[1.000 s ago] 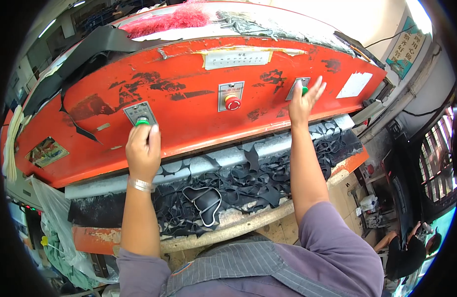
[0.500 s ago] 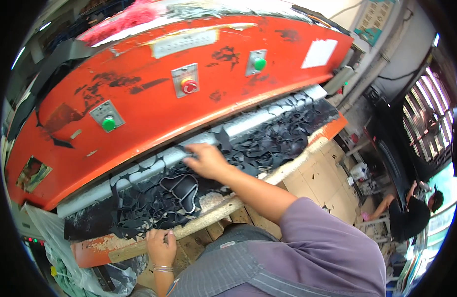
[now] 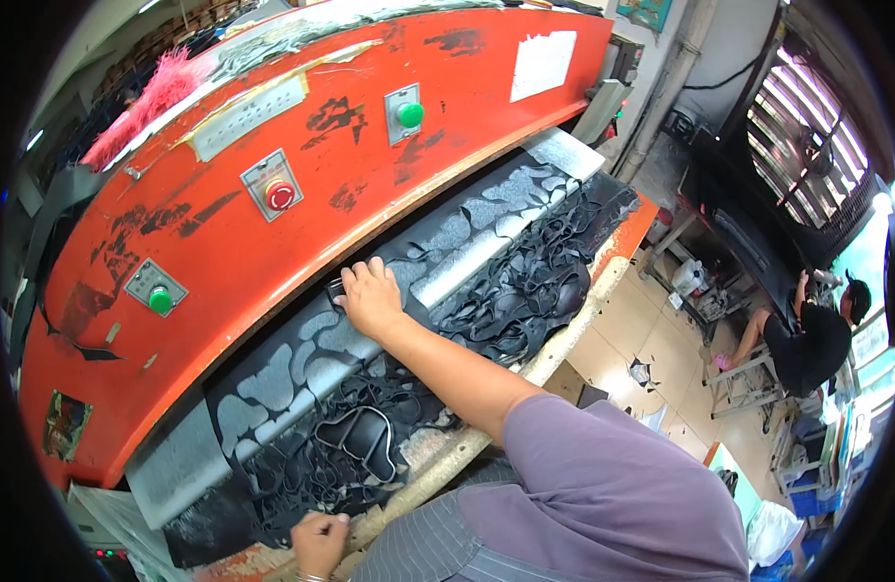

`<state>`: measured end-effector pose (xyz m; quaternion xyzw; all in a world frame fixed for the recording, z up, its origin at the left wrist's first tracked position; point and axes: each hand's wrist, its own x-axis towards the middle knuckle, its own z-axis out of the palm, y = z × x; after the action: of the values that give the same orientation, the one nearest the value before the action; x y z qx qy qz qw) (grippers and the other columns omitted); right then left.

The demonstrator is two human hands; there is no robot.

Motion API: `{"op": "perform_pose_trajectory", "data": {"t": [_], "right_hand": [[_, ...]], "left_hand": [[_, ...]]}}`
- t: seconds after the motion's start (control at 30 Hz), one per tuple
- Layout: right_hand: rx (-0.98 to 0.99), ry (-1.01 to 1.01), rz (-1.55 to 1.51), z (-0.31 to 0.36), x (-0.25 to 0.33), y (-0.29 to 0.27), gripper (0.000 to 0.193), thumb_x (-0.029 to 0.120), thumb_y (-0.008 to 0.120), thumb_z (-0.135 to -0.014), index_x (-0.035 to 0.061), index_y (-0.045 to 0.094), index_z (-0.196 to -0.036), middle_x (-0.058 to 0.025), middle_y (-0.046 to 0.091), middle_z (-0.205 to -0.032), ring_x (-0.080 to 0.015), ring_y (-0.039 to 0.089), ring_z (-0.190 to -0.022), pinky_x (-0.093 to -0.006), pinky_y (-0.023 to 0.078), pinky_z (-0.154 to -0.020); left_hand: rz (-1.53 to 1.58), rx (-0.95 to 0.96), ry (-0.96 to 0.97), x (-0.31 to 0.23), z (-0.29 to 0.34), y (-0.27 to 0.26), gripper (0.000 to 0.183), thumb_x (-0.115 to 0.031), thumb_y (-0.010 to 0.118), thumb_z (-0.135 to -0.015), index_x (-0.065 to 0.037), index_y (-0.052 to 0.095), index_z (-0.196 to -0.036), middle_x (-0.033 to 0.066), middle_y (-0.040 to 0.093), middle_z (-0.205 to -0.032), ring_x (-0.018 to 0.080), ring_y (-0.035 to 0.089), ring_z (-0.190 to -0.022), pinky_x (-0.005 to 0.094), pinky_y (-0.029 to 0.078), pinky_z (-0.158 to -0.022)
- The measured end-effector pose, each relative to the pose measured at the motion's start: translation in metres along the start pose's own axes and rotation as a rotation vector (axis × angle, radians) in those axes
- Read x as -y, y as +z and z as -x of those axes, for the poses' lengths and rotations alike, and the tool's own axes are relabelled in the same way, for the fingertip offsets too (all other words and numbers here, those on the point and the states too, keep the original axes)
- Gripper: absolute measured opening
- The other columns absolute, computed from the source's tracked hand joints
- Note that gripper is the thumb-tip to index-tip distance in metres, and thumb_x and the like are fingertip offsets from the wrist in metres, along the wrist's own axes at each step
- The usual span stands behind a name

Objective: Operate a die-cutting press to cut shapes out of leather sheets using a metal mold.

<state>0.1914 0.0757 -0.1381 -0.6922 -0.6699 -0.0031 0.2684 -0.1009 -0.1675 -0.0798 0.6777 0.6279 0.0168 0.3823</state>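
Scuffed, orange-red metal makes up the long panel [image 3: 321, 228] of a machine across the workspace. Just below its lower edge, the fingers of the right hand [image 3: 373, 303] are bent over a small dark-edged object [image 3: 334, 289]; I cannot tell whether they grip it. Around them, a thin black sheet [image 3: 283, 330], cut into a web of rounded holes, lies over a smooth pale-grey slab [image 3: 181, 470] along the panel's foot. Nearer the person than the slab, one black, curved form with a silvery rim [image 3: 358, 436] sits among matte, tangled black scraps [image 3: 515, 281], too many to count. Farthest from the panel, by the desk's [image 3: 564, 344] rough, worn edge, the left hand [image 3: 319, 545] has its fingers curled in; I cannot tell whether they hold anything. Three grey metal plates are set on the panel: two carry round green buttons [image 3: 410, 114], one a red knob [image 3: 280, 195]. One white paper rectangle [image 3: 543, 66] sticks near the panel's right end; pink fluffy fibre [image 3: 152, 107] lies atop its left. Well right of the panel, one person in black [image 3: 806, 344] sits above pale floor tiles [image 3: 612, 339].
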Motion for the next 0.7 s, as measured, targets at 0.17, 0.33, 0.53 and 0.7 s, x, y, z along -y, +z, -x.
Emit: {"op": "perform_pose_trajectory", "data": {"t": [0.17, 0.33, 0.53, 0.7], "right_hand": [[-0.014, -0.086, 0.005, -0.006, -0.018, 0.004, 0.037, 0.032, 0.073, -0.074, 0.0092, 0.062, -0.101, -0.0076, 0.057, -0.102, -0.0289, 0.047, -0.104, -0.0407, 0.04, -0.085], [0.048, -0.483, 0.01, 0.047, -0.032, -0.016, 0.036, 0.026, 0.076, -0.065, 0.0131, 0.057, -0.093, -0.0046, 0.057, -0.094, -0.0282, 0.048, -0.1, -0.0404, 0.04, -0.085], [0.328, -0.643, 0.011, 0.134, -0.08, -0.081, 0.047, 0.038, 0.074, -0.069, 0.0143, 0.058, -0.106, -0.0049, 0.055, -0.095, -0.0262, 0.049, -0.098, -0.0392, 0.038, -0.088], [0.451, -0.57, -0.261, 0.151, -0.088, -0.075, 0.052, 0.037, 0.064, -0.083, 0.0111, 0.056, -0.127, -0.0114, 0.055, -0.1, -0.0298, 0.048, -0.098, -0.0405, 0.04, -0.089]], "left_hand": [[0.126, -0.64, 0.116, 0.061, -0.077, -0.06, 0.018, -0.012, 0.06, -0.087, 0.004, 0.062, -0.08, 0.0106, 0.063, -0.075, 0.0169, 0.058, -0.07, 0.0301, 0.046, -0.067], [-0.063, -0.938, 0.087, 0.104, -0.191, -0.091, 0.037, -0.025, 0.063, -0.087, 0.005, 0.06, -0.109, 0.0195, 0.064, -0.101, 0.0325, 0.061, -0.094, 0.0407, 0.048, -0.085], [-0.178, -0.746, -0.131, 0.046, -0.261, -0.105, 0.055, -0.043, 0.061, -0.084, 0.009, 0.058, -0.103, 0.0269, 0.063, -0.1, 0.0442, 0.06, -0.094, 0.045, 0.047, -0.086], [-0.361, -0.987, -0.319, 0.104, -0.245, -0.117, 0.061, -0.041, 0.071, -0.078, 0.006, 0.055, -0.114, 0.0263, 0.059, -0.113, 0.0418, 0.057, -0.104, 0.0485, 0.046, -0.086]]}}
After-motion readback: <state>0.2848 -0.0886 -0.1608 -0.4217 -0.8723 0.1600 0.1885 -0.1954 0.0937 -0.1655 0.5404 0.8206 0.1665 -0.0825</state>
